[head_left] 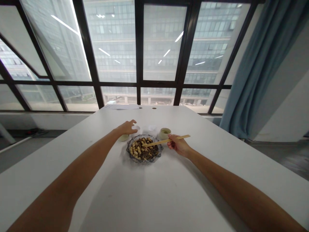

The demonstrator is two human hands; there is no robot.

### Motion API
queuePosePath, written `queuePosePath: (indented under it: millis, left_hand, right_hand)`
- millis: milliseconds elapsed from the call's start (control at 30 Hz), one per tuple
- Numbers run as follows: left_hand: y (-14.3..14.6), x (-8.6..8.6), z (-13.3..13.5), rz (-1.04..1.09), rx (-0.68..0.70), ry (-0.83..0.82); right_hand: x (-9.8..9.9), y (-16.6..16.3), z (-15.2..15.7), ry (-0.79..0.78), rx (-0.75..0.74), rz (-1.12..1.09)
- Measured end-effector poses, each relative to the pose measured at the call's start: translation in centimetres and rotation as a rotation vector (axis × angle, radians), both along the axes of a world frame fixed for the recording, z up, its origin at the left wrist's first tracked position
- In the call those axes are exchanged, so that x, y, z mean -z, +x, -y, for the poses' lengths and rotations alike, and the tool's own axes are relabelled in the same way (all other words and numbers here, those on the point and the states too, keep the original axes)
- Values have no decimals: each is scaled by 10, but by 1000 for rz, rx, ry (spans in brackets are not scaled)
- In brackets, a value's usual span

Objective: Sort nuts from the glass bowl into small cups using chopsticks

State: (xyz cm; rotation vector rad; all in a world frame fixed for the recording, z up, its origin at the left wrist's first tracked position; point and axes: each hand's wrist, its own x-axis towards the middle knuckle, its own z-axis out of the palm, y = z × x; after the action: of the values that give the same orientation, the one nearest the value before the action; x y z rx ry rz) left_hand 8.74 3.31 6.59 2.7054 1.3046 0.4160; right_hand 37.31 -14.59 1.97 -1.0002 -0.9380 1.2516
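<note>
A scalloped clear glass bowl [145,162] holds unshelled peanuts [135,149] mixed with dark striped seeds that look like sunflower seeds [151,151]. My right hand [179,145] grips a pair of wooden chopsticks [158,142] to the right of the bowl, their tips resting over the nuts and seeds. Beyond the bowl's left side reaches my left hand [127,128], thumb and index finger apart. Beside its fingertips is a small white rounded thing [137,128]; contact is unclear. A pale green cup [124,138] stands below that hand, partly covered by it.
Another pale green cup [165,132] stands behind the chopsticks, with something yellowish-green inside. A clear, crumpled-looking thing [149,129] lies behind the bowl. Papers [122,106] lie at the white table's [145,199] far edge, before windows. A blue curtain [251,80] hangs right.
</note>
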Motion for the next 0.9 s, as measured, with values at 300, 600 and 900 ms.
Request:
queuePosePath:
  millis: [300, 600, 900]
  left_hand:
    - [69, -7, 19, -20, 113, 37]
    - [96, -6, 21, -80, 305, 49]
    - [81, -21, 34, -134, 550, 380]
  right_hand:
    - [-30, 54, -2, 101, 97, 82]
    - [-34, 79, -2, 88, 150, 104]
    - [-37, 83, -2, 105, 172, 65]
